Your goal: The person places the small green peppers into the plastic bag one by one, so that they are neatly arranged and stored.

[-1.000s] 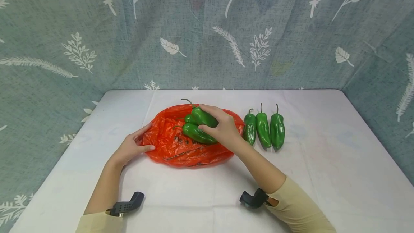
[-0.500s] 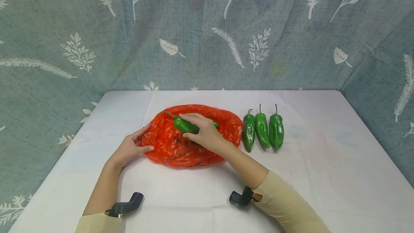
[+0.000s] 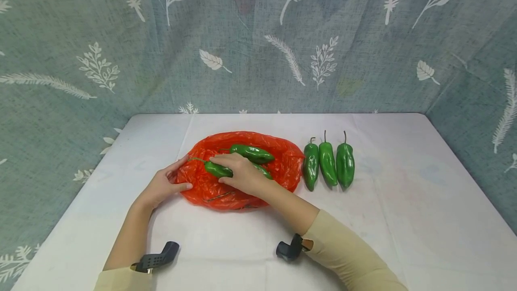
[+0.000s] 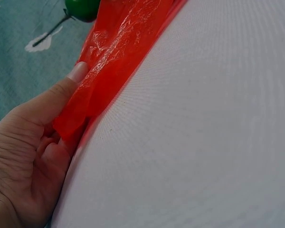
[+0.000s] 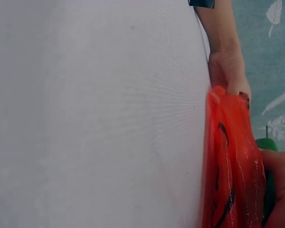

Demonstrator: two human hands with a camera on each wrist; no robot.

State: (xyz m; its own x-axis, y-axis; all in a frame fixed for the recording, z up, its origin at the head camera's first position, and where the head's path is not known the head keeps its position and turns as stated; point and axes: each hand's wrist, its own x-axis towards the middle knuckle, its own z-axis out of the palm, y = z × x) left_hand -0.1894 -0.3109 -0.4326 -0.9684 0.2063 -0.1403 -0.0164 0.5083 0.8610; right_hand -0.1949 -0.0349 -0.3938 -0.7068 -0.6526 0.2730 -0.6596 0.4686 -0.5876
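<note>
My left hand [image 3: 163,186] pinches the left edge of a red plastic bag [image 3: 238,203] lying flattened on the table; in the left wrist view the thumb [image 4: 61,92] lies over the plastic. My right hand [image 3: 242,173] grips a long green pepper [image 3: 217,169] low over the bag, its stem pointing left. Much of that pepper is hidden by the hand. Behind the hand, a second green pepper [image 3: 252,152] lies on the bag. More green shows just right of the fingers, partly covered by the hand. The right wrist view catches the gripped pepper [image 5: 270,190] behind the red plastic.
Three green peppers stand in a row right of the bag: a left one [image 3: 311,165], a middle one [image 3: 328,164] and a right one [image 3: 345,164], stems away from me. The white-covered table [image 3: 408,201] ends at a patterned grey-green curtain [image 3: 258,57].
The right hand has carried the pepper left and toward me, down over the bag's left half. The pepper at the back is now in fuller sight. The left hand has kept its place.
</note>
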